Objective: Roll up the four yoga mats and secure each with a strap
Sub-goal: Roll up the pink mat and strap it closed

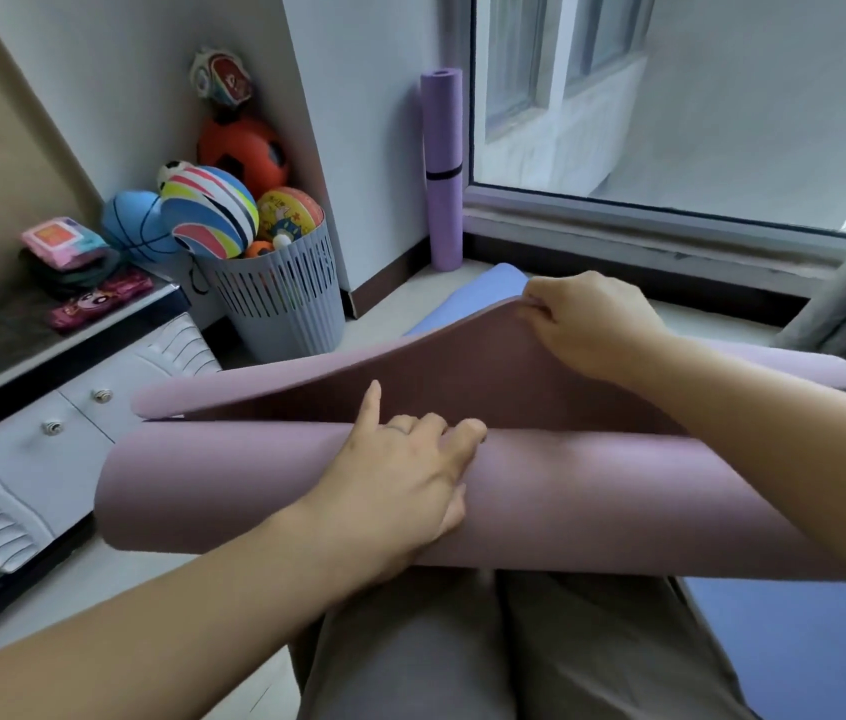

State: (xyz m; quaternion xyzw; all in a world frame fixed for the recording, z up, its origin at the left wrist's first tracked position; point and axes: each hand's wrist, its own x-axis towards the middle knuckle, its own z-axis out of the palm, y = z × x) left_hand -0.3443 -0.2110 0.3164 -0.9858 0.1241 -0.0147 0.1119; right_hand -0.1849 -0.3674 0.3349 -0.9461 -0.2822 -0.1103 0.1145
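Left hand clasps rolled part of pink yoga mat across knees, fingers curled into seam, index finger straight. Right hand pinches same mat's loose end, lifted. Blue mat flat beneath. Three mats in view. Purple mat rolled, upright beside window, one black strap around it. Slotted basket: at least six balls, print unreadable.

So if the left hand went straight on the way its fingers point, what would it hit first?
Probably the raised flap of the pink mat, held up by the right hand just beyond the left hand; depth is hard to judge.
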